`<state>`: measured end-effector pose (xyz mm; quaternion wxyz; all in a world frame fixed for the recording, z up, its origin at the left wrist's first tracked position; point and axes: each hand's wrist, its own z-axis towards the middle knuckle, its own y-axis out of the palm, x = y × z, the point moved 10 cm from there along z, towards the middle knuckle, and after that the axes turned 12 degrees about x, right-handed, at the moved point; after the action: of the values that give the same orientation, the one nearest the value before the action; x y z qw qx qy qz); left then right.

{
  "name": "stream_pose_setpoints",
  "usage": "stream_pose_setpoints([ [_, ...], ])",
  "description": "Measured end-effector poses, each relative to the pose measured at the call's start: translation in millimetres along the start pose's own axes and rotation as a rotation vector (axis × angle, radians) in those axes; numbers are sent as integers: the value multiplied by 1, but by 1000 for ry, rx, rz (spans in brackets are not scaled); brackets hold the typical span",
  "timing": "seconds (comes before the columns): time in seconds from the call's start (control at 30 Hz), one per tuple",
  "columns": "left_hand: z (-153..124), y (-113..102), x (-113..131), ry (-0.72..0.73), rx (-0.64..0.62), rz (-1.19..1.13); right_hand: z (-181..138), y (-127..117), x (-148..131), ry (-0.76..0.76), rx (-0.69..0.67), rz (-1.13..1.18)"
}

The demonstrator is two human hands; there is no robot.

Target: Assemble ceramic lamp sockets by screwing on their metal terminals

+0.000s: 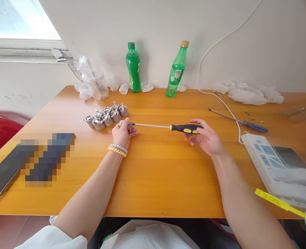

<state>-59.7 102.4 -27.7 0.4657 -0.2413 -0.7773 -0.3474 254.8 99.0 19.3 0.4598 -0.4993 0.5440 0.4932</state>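
Note:
My left hand (122, 133) is closed around a small grey-brown cylindrical part (130, 126) with metal pieces on its end. In my right hand (207, 136) is the black and yellow handle of a screwdriver (185, 128), held level over the table. Its long shaft points left, and the tip meets the metal end of the part. Just beyond my left hand stand several similar grey-brown cylinders (108, 119) with perforated metal strips on top. A tiny screw or nut (161, 136) lies on the table below the shaft.
Two green bottles (133, 69) (175, 74) stand by the wall among white foam nets (248, 94). A second screwdriver (253, 126), a white cable (228, 107) and a power strip (256, 148) lie right. A dark phone (2, 169) lies left, near a blurred-out patch.

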Motion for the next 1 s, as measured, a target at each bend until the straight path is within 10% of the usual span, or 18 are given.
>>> stream_pose_setpoints([
  [0.63, -8, 9, -14, -265, -20, -177, 4, -30, -1, 40, 401, 228],
  [1.0, -30, 20, -26, -476, -71, -197, -16, -119, -38, -203, 684, 74],
])
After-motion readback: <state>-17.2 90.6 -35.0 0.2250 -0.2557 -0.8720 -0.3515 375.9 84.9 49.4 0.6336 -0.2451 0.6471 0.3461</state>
